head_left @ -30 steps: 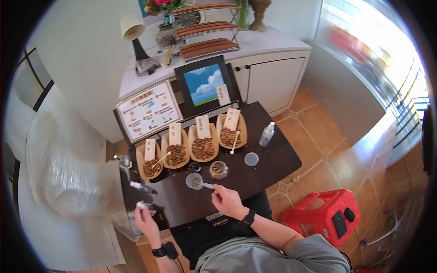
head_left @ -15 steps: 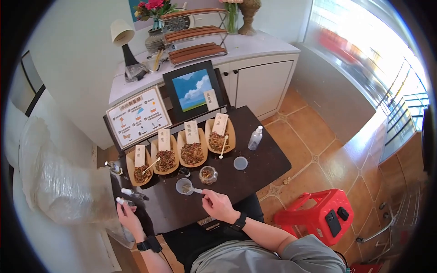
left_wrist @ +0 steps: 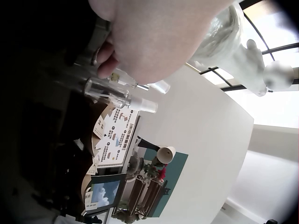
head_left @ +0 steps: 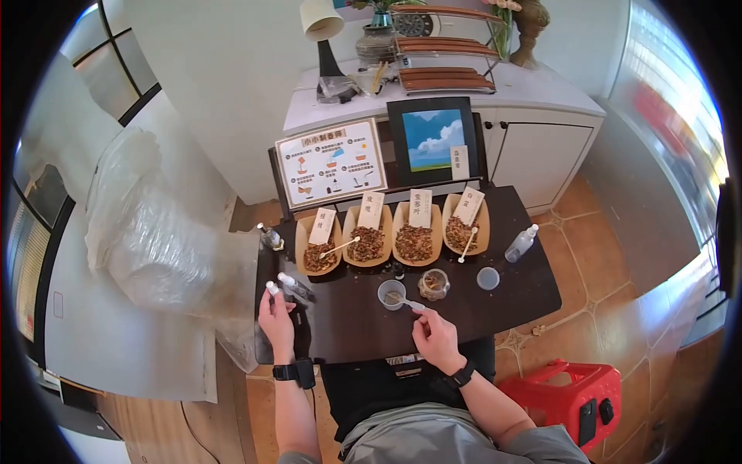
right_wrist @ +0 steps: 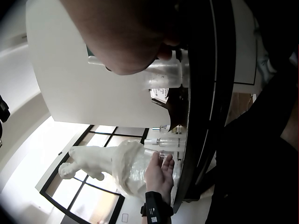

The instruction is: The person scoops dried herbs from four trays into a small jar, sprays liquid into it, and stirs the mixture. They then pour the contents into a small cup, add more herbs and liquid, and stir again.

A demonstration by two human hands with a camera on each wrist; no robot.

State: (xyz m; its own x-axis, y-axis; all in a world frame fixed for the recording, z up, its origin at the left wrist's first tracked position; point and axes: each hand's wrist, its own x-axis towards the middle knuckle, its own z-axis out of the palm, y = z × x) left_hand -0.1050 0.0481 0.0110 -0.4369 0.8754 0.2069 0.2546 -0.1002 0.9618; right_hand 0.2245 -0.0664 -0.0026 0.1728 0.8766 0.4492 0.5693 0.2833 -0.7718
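At the table's left edge my left hand [head_left: 277, 326] grips a small clear spray bottle [head_left: 271, 287] with a white cap, its fingers partly hidden in the left wrist view. A second clear spray bottle [head_left: 296, 287] stands just beside it, also close to the fingers [left_wrist: 108, 65]. My right hand [head_left: 436, 342] pinches the handle of a thin white spoon [head_left: 416, 306]. The spoon's other end dips into a clear plastic cup [head_left: 382, 296] on the table, which holds a little brownish material. A glass jar [head_left: 434, 284] with dried bits sits to the right of that cup.
Several paper trays [head_left: 308, 267] of dried petals with labels line the table [head_left: 348, 332]. Another cup [head_left: 488, 278] and a spray bottle [head_left: 522, 243] stand at right, a small dark bottle [head_left: 398, 270] behind the cup. An instruction board [head_left: 330, 164] leans behind; a red stool [head_left: 560, 394] is at right.
My left hand has carried the spray bottle forward to beside the other one. The right hand keeps its hold on the spoon at the cup. The head view has swung left.
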